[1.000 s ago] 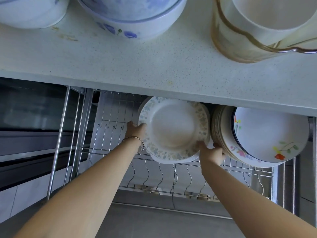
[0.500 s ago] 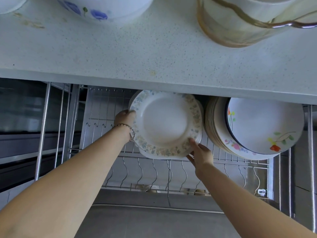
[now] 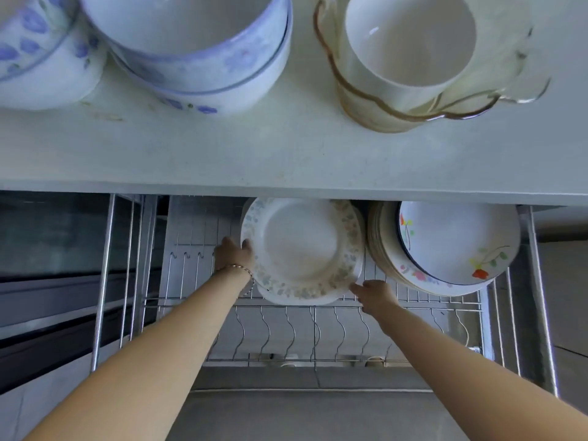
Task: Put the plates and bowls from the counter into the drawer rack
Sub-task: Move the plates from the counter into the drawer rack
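We hold a round white plate with a pale floral rim (image 3: 302,249) on edge in the steel wire drawer rack (image 3: 286,329), just under the speckled white counter (image 3: 286,154). Our left hand (image 3: 234,254) grips its left rim; our right hand (image 3: 375,296) touches its lower right edge, fingers loosely spread. A stack of flowered plates (image 3: 445,249) stands just beside it. Blue-flowered white bowls (image 3: 191,49) sit on the counter.
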Demonstrator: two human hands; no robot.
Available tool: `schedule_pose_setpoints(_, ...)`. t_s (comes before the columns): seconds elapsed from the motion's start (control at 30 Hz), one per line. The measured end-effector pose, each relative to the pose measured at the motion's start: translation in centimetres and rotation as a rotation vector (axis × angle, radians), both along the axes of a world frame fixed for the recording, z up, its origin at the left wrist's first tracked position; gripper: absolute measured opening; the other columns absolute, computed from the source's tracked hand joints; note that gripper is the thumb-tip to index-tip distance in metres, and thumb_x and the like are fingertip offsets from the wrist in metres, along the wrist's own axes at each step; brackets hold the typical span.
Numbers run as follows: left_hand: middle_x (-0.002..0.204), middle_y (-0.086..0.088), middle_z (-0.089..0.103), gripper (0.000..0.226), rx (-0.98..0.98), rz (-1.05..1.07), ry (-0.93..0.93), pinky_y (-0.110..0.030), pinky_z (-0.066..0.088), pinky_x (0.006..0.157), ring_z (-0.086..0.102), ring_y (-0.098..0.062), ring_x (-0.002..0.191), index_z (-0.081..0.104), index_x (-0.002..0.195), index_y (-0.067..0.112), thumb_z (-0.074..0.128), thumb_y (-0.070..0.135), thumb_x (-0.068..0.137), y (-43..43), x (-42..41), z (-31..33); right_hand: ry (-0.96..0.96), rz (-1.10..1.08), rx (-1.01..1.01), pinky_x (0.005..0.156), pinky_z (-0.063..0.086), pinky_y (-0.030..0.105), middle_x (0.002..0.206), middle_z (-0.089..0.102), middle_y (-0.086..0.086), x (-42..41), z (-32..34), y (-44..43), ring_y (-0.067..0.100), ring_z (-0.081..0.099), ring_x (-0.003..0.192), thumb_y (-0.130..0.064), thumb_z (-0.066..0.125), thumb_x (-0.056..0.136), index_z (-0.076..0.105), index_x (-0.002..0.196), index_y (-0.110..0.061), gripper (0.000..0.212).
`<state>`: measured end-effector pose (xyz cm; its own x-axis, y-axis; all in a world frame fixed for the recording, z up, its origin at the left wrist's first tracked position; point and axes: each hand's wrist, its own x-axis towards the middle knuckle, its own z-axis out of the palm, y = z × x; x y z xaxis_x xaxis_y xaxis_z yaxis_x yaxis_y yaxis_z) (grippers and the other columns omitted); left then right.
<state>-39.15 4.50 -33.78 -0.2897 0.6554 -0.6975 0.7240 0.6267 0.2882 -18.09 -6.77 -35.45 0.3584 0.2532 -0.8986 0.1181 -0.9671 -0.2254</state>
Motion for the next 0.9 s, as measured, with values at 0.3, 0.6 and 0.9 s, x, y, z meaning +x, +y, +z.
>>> schedule_pose_setpoints(0.3, 0.102, -0.014, 0.061, 0.025, -0.329, -0.702, -0.087, -0.028, 0.048, 0.077, 0.059, -0.026, 0.100, 0.056, 0.108, 0.004, 0.036, 0.013, 0.096, -3.9, 7.9, 15.8, -0.023, 0.719, -0.172, 0.068, 0.051, 0.025, 0.109, 0.065, 0.010, 7.5, 16.2, -1.0, 0.028, 0.063, 0.112, -0.026, 0.044, 0.095, 0.059, 0.112, -0.003, 0.033)
schedule_pose_setpoints(0.6, 0.085, -0.019, 0.061, 0.029, -0.017, -1.083, -0.211, -0.035, 0.041, 0.074, 0.060, -0.034, 0.092, 0.062, 0.083, 0.006, 0.036, 0.011, 0.094, -7.1, 26.8, 31.4, -0.325, 0.537, 0.133, 0.100, 0.042, 0.027, 0.131, 0.058, 0.007, 21.9, 33.2, -6.2, 0.021, 0.056, 0.118, -0.029, 0.051, 0.093, 0.055, 0.128, -0.009, 0.041)
schedule_pose_setpoints(0.9, 0.098, -0.009, 0.063, 0.022, 0.162, -1.053, -0.247, -0.030, 0.048, 0.085, 0.057, -0.025, 0.089, 0.057, 0.080, 0.013, 0.038, 0.013, 0.090, -13.3, 49.5, 35.9, -0.534, 0.313, 0.294, 0.095, 0.044, 0.030, 0.120, 0.063, 0.007, 43.8, 40.5, -14.7, 0.023, 0.058, 0.112, -0.023, 0.047, 0.092, 0.061, 0.119, -0.008, 0.034)
